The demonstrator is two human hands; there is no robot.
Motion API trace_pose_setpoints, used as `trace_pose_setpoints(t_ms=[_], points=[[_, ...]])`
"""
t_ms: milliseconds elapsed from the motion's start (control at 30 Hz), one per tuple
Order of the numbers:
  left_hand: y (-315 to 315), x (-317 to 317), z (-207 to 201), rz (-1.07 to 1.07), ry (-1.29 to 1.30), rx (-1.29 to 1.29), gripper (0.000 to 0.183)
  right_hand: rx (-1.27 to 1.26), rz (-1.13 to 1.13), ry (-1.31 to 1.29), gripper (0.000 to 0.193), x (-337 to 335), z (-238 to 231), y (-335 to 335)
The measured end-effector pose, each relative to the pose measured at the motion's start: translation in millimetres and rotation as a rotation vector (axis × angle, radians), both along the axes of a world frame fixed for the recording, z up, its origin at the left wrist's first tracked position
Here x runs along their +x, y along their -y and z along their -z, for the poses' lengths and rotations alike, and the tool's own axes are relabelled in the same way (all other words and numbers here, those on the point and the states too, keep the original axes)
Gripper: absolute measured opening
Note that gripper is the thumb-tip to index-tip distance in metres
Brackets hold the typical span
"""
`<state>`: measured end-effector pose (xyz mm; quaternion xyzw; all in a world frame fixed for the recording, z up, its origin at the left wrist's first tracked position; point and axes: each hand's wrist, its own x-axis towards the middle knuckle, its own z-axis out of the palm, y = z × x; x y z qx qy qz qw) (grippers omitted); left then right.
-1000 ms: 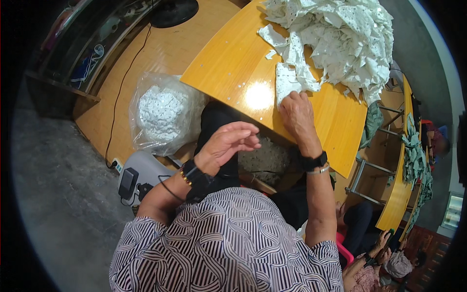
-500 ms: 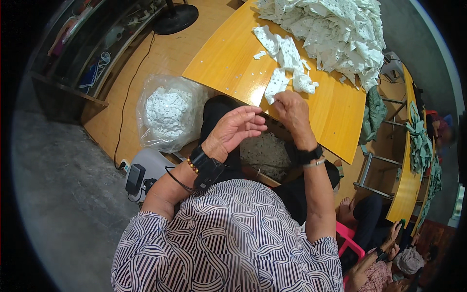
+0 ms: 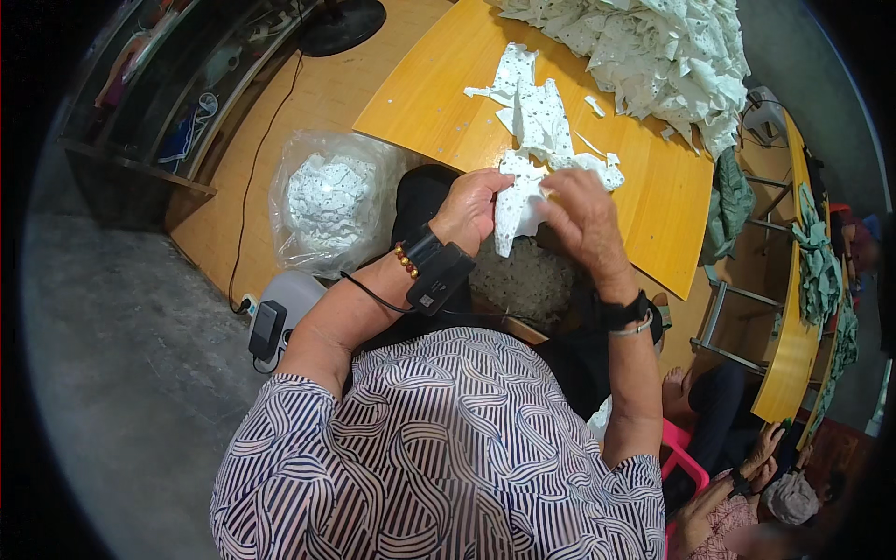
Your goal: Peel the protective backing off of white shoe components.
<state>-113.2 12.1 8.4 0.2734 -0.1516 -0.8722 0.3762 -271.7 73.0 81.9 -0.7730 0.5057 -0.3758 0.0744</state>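
Note:
A white, dark-speckled strip (image 3: 511, 215) of thin sheet material hangs over the near edge of the yellow table (image 3: 420, 103). My left hand (image 3: 469, 207) pinches its left side between thumb and fingers. Just right of the strip is my right hand (image 3: 588, 219), slightly blurred, its thumb and fingers apart. Whether its fingertips touch the strip I cannot make out. Beyond my hands, more speckled pieces (image 3: 541, 117) lie crumpled on the tabletop, and a large heap (image 3: 653, 56) of the same material covers its far right part.
At left on the floor stands a clear plastic bag (image 3: 329, 205) full of white scraps. Below the table edge, between my legs, is a pile of speckled bits (image 3: 523, 280). Green cloth (image 3: 728, 205) hangs at the table's right side. Another person (image 3: 737, 485) works at lower right.
My left hand has moved up to the table edge and closed on the strip. The right hand has come away rightward, its fingers opening. The loose pieces have shifted, and one end now hangs toward me.

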Motion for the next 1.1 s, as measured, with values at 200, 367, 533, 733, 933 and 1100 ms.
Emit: trace_pose_setpoints(t_ms=[200,367,533,733,933,1100], points=[[-10.8,25.2,3.4,-0.082,0.02,0.07,0.016,0.099,0.173,-0.552,0.02,-31.0,23.2,29.9],[-9.8,35.0,9.1,-0.025,-0.055,0.14,0.022,-0.07,0.32,-0.357,0.024,-41.2,17.1,35.8],[-8.6,30.6,19.4,-0.013,-0.098,0.173,0.026,0.006,0.214,-0.238,0.025,10.1,10.2,26.3],[-13.6,24.9,4.3,0.013,-0.082,0.073,0.024,-0.016,0.199,-0.334,0.005,-2.3,35.1,55.2],[-21.0,39.9,-2.3,0.027,-0.237,0.132,0.032,0.082,0.391,-0.461,0.011,-25.7,35.0,66.7],[-18.4,46.4,13.1,0.016,-0.35,0.223,0.034,0.0,0.416,-0.285,0.024,-5.7,8.1,35.0]])
